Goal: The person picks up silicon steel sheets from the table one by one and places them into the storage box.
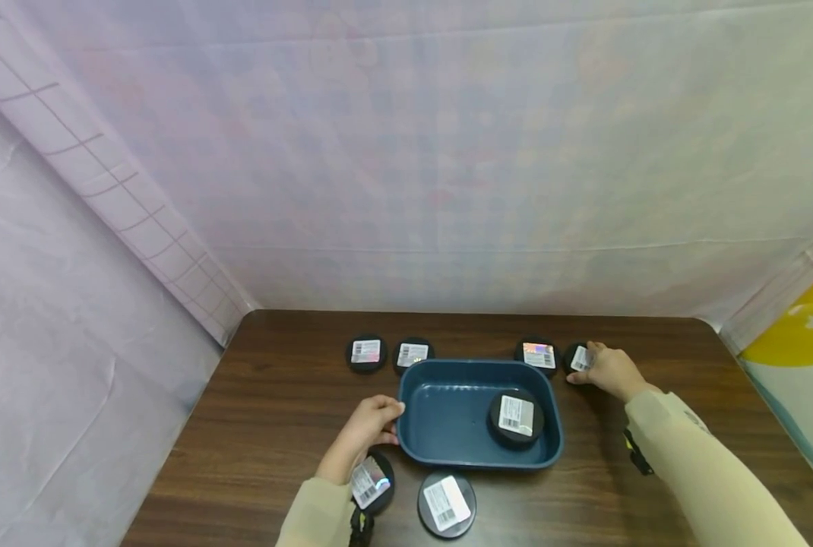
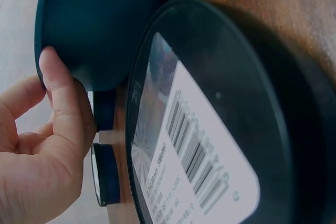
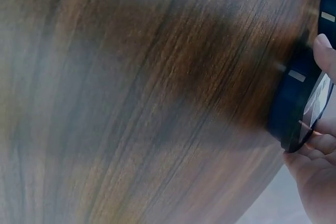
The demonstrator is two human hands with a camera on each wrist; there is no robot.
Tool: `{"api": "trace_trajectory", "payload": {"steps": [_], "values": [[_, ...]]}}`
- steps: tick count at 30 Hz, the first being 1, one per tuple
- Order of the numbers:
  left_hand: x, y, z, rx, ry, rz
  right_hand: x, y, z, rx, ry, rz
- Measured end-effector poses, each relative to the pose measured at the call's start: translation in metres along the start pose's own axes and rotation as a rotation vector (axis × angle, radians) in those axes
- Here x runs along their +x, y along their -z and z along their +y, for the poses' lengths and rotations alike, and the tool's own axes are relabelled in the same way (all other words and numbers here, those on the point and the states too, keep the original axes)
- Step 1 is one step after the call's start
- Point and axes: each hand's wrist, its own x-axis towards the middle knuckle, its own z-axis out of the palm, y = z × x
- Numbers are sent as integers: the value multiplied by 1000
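At the head view's lower centre, the left hand (image 1: 368, 420) pinches the rim of a glossy dark-blue rounded-rectangular tray (image 1: 444, 422), while lower right, the right hand (image 1: 612, 372) pinches a white-labelled flat black round container (image 1: 576, 355) on the brown wood-grained worktop (image 1: 276, 395).

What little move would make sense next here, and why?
Probably lifting the rightmost black disc into the blue tray: the right hand grips that disc, the left hand holds the tray's edge, and another disc lies inside with bare space beside it.
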Motion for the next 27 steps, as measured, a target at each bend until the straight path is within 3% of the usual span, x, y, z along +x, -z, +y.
{"api": "trace_trajectory", "payload": {"steps": [27], "values": [[-1,1,5,7,-26,-12,-14,32,-9,24,7,-13]]}}
